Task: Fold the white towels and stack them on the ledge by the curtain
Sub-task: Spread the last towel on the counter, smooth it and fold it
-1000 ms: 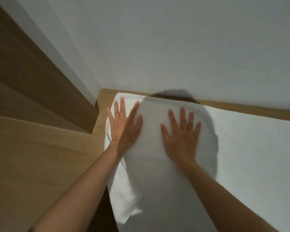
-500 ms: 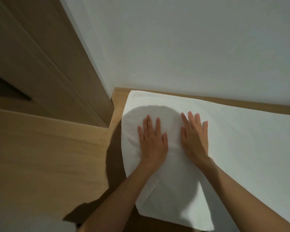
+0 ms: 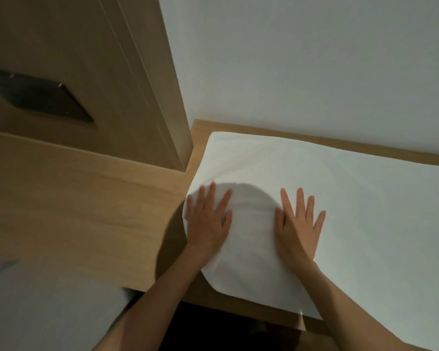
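Both hands are sliding apart across the white towel [image 3: 352, 188], the left hand [image 3: 208, 221] nearing its left edge, the right hand [image 3: 298, 224] lying beside it, both spread flat and pressing. The towel is lying on the wooden ledge [image 3: 99, 211] below the wall [image 3: 314, 72]. Pushing outward is probably risking dragging it over the near lip.

hands | i watched left hand [image 3: 208, 221] and right hand [image 3: 298, 224] slide back from the towel [image 3: 340, 198] far edge | now spread wider, left at its left edge | dark plate [image 3: 41, 97] entered upper left of the frame
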Motion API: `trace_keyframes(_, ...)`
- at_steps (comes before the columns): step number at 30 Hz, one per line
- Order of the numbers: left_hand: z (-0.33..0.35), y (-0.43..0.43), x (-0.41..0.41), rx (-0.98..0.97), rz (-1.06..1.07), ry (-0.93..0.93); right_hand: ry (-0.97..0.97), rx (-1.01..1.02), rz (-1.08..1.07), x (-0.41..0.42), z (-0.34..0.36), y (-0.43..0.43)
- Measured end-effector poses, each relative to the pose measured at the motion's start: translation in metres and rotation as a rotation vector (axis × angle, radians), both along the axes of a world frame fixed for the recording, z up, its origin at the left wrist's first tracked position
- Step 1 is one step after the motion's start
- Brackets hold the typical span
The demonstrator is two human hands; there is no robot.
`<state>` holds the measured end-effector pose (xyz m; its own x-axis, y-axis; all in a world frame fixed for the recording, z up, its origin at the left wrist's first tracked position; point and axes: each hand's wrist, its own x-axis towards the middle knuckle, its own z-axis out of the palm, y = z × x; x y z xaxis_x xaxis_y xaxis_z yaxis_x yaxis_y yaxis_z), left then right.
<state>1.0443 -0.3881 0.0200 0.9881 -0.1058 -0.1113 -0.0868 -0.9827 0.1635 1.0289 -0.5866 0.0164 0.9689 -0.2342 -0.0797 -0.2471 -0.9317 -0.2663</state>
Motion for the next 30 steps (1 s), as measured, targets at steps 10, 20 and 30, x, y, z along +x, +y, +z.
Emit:
trace_keyframes(10,0.036,0.008,-0.029,0.14,0.086,-0.007,0.05,0.008,0.116,-0.02,0.009,-0.006)
trace_keyframes(20,-0.004,-0.062,-0.078,-0.005,0.139,0.065,-0.071,0.008,0.201,-0.071,-0.002,-0.012)
trace_keyframes(30,0.001,0.01,-0.114,-0.051,0.401,0.026,0.022,-0.054,0.186,-0.072,-0.002,-0.012)
